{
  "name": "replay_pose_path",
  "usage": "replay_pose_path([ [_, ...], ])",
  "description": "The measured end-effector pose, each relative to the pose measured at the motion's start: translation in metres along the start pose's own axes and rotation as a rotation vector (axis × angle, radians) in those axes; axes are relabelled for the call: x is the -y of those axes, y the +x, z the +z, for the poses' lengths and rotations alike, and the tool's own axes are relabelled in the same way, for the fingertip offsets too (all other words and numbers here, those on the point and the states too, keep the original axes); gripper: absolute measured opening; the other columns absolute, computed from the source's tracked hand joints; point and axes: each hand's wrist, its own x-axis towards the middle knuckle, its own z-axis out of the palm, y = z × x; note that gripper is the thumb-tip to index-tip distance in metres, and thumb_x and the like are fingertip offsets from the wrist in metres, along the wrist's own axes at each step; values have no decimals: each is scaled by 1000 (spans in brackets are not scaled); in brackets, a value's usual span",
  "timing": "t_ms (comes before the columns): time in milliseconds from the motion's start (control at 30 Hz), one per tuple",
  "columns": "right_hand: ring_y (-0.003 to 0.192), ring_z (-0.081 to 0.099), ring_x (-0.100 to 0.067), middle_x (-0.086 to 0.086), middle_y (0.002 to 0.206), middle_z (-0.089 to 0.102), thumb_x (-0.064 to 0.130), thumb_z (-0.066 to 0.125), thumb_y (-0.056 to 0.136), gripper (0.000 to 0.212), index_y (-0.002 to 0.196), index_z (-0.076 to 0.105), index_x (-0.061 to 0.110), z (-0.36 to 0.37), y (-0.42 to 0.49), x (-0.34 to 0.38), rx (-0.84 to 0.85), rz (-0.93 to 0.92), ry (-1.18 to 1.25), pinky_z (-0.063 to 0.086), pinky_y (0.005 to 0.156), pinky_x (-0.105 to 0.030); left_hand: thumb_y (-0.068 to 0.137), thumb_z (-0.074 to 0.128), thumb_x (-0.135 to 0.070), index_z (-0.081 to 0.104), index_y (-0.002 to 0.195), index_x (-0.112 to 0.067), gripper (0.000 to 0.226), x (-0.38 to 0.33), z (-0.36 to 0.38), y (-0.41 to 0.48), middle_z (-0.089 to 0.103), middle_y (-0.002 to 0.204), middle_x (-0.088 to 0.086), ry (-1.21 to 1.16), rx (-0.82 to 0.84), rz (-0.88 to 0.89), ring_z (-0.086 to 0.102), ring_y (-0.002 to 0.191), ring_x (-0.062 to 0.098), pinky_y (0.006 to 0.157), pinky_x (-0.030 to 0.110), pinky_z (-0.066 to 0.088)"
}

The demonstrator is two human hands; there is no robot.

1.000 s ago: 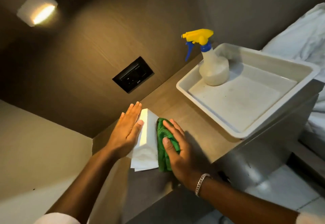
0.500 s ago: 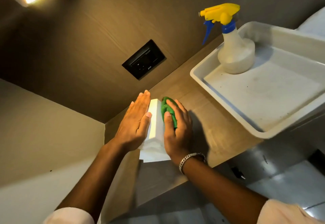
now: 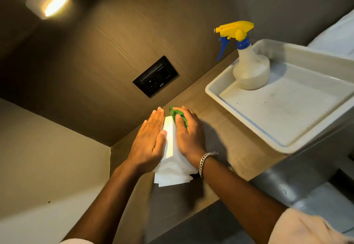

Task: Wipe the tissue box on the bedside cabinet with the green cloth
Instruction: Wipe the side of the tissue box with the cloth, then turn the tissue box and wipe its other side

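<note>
A white tissue box point(image 3: 169, 138) stands on the wooden bedside cabinet point(image 3: 220, 128), with white tissues sticking out at its near end. My left hand point(image 3: 150, 142) lies flat with fingers together against the box's left side. My right hand point(image 3: 188, 134) presses the green cloth point(image 3: 177, 114) against the box's right side; only a small part of the cloth shows past my fingers, at the box's far end. A silver bracelet sits on my right wrist.
A white tray point(image 3: 298, 140) holding a spray bottle point(image 3: 249, 67) with a yellow and blue trigger sits on the cabinet to the right. A black wall socket point(image 3: 156, 76) and a lit wall lamp point(image 3: 50, 0) are on the panel behind. White bedding point(image 3: 339, 35) lies far right.
My right hand has slid the green cloth along the box's right side from the near end towards the far end. The left hand has stayed on the box's left side.
</note>
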Motion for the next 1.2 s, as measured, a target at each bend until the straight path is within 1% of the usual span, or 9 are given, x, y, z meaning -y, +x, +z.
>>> replay_pose_path([
  [167,123,52,-17,-2,136,58,24,43,98,34,130,55,22,-9,-38,-17,-70,-3,-115,46,105,-44,92,16,-44,4,150,-25,63,9,5,4,-4,154,-16,37,-25,61,-6,142,-2,117,24,-2],
  [267,127,49,-18,-1,141,53,24,46,98,36,133,52,23,-13,-68,-11,-93,-8,-169,47,104,-43,93,19,-44,10,151,-22,63,12,7,5,5,159,-9,36,-58,57,0,142,1,115,25,0],
  [500,116,55,-14,2,129,61,14,53,95,33,126,62,22,-49,-121,18,65,106,-213,42,97,-22,86,41,-44,42,140,-10,64,-5,-11,-7,47,146,10,-217,-195,77,43,134,24,111,38,34],
  [633,101,61,-10,9,112,67,15,54,94,30,118,67,27,-81,-141,29,119,156,-190,51,88,-24,74,52,-66,19,150,-22,93,7,-36,-5,19,160,2,-235,217,68,21,145,22,116,40,18],
  [700,100,62,-14,3,115,67,16,53,96,29,120,66,26,-93,-142,33,83,183,-176,55,90,-35,68,60,-67,4,150,-27,108,10,-51,1,1,163,0,-147,454,27,8,148,24,118,43,11],
  [767,102,63,-20,-2,117,66,18,53,96,29,121,65,25,-100,-140,36,66,200,-171,56,92,-46,67,66,-63,1,150,-27,112,6,-59,2,3,162,0,-97,555,22,12,146,26,116,42,15],
  [900,113,61,-30,-8,126,64,19,53,96,28,121,65,28,-108,-125,36,60,185,-106,52,96,-54,69,77,-52,18,146,-21,102,-3,-54,4,35,148,4,-48,430,26,41,127,23,107,40,38],
  [1000,114,62,-30,-6,126,64,22,54,96,28,106,64,45,-112,-113,33,70,200,-63,51,97,-54,64,76,-60,33,139,-18,96,-8,-48,1,47,137,5,-6,278,13,48,115,22,99,41,45],
  [1200,113,62,-24,-2,124,66,22,56,95,26,105,65,43,-124,-90,30,140,193,-1,52,99,-50,51,56,-87,47,118,-13,101,-30,-42,4,61,115,8,198,121,-336,55,89,23,68,38,45],
])
